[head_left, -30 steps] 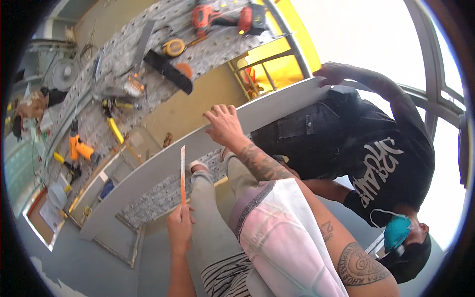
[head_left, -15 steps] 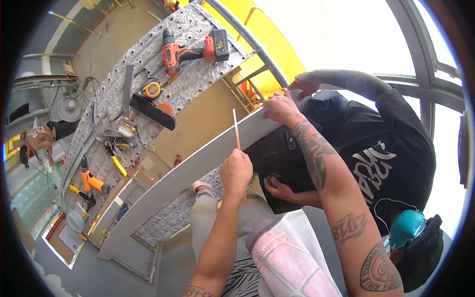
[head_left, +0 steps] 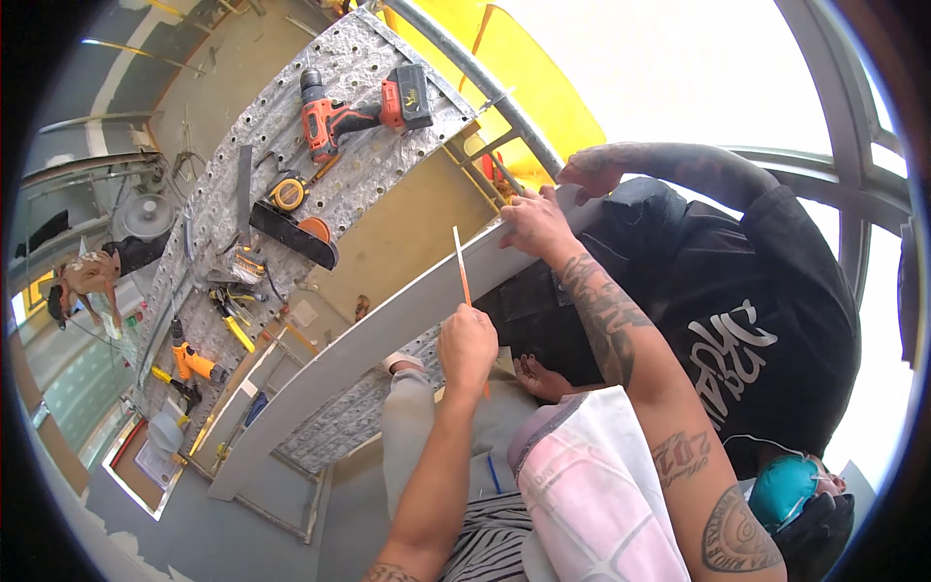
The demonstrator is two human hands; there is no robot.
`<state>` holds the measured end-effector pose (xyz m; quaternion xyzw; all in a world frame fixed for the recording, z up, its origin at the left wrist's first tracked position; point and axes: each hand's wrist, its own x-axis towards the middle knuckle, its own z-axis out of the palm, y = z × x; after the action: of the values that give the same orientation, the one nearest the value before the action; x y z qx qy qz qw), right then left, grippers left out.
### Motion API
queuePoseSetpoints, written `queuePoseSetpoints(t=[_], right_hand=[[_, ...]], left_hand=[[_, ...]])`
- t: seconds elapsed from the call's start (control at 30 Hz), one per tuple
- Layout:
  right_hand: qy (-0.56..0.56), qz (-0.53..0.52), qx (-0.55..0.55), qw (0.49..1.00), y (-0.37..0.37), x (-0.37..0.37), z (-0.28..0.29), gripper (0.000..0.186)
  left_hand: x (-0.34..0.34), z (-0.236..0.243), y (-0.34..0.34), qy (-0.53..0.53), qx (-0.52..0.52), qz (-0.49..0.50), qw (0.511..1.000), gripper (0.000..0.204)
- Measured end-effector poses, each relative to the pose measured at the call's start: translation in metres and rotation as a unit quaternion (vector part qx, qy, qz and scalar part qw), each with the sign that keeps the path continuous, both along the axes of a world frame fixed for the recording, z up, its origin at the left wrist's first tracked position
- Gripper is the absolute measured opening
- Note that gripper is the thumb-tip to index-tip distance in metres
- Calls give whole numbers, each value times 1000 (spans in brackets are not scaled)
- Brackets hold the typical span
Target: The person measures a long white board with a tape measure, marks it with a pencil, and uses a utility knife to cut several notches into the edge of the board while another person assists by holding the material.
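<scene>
The left hand (head_left: pixel 467 346) is closed in a fist around a thin orange stick (head_left: pixel 463 273), which rises upright out of the top of the grip and crosses the long white panel (head_left: pixel 388 330). A short end of the stick pokes out below the fist. The right hand (head_left: pixel 531 223) lies flat, fingers pressed together, on the upper edge of the same panel, above and to the right of the left grip. Just beyond it, 1 hand of a co-worker (head_left: pixel 592 170) in a black shirt clamps the panel's far end. The panel runs down-left from the grip, its lower edge free over open floor. Up-left of the grip, well apart, a perforated bench (head_left: pixel 388 155) carries a red drill (head_left: pixel 364 105) and a tape measure (head_left: pixel 288 193).
</scene>
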<state>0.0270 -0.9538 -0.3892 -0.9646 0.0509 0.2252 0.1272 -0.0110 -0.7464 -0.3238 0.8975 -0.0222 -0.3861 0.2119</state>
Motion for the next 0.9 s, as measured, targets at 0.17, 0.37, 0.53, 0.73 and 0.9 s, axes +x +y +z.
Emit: queuePoseSetpoints(t=[0.17, 0.37, 0.53, 0.73, 0.9], right_hand=[[-2, -2, -9, 1000, -3, 0, -1, 35], [7, -8, 2, 1000, -4, -2, -3, 34], [-30, -7, -7, 1000, 5, -1, -5, 36], [-12, -13, -19, 1000, -2, -9, -8, 33], [0, -19, -19, 1000, 6, 5, -9, 32]], left_hand=[[-2, -1, -4, 8, -12, 28, 1000, 30], [-3, -2, -8, 8, 4, 19, 1000, 30], [27, -24, -22, 33, 11, 44, 998, 30], [-5, -8, -31, 16, 23, 32, 999, 32], [8, -28, -34, 42, -24, 57, 997, 32]])
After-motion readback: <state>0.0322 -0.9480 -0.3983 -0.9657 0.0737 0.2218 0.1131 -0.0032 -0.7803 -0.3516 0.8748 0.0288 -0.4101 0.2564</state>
